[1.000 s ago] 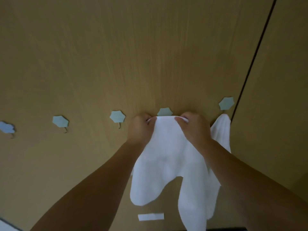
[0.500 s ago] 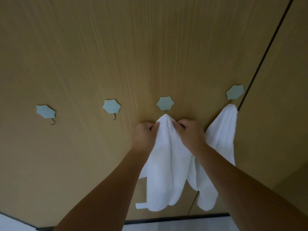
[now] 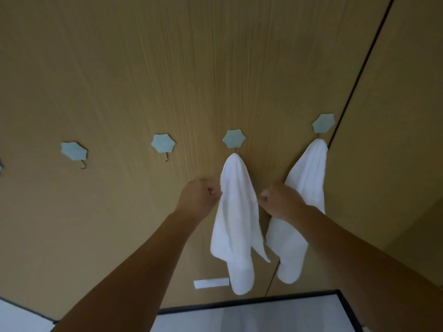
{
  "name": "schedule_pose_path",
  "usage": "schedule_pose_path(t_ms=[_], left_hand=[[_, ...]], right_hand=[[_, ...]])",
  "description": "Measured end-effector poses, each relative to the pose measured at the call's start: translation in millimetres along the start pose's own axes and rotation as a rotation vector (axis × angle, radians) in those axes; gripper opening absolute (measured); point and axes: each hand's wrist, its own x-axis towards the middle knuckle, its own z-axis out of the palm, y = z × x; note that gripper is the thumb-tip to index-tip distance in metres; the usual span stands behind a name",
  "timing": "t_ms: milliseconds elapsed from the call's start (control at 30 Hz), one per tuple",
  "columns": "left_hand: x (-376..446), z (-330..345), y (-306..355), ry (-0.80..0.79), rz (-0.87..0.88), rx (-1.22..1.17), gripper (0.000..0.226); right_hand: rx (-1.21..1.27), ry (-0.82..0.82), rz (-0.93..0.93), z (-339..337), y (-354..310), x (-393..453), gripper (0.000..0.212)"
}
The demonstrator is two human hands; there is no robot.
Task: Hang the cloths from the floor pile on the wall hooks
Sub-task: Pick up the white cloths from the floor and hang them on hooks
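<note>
Wood-grain wall panels (image 3: 167,68) are filling the view w/ a row of pale blue hooks; a white cloth (image 3: 236,219) is hanging from the middle hook (image 3: 234,139), a second cloth (image 3: 303,202) from the hook at right (image 3: 323,123); two hooks (image 3: 163,143) to the left are sitting bare. Left hand (image 3: 197,200) and right hand (image 3: 279,202) are hovering either side of the middle cloth, fingers curled; can't tell whether fingertips are pinching its edges or just touching. Risk, as a judgement: cloth is catching on the hook by only a narrow peak, approx. centred; an uneven tug by either hand could be dragging it off onto the floor (image 3: 251,317). Floor pile isn't in view.
</note>
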Motion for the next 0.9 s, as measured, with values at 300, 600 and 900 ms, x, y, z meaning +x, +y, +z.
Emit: schedule_pose_path(t_ms=[300,600,900], left_hand=[[-19,5,32,-0.107,0.335,-0.011,0.015],[-65,74,71,-0.388,0.58,-0.112,0.03],[-154,120,132,-0.611,0.736,-0.089,0.033]], right_hand=[[0.13,0.262,0.096,-16,37,-94,0.02],[0.159,0.39,0.458,1,62,-245,0.036],[0.132,0.425,0.764,39,87,-390,0.043]])
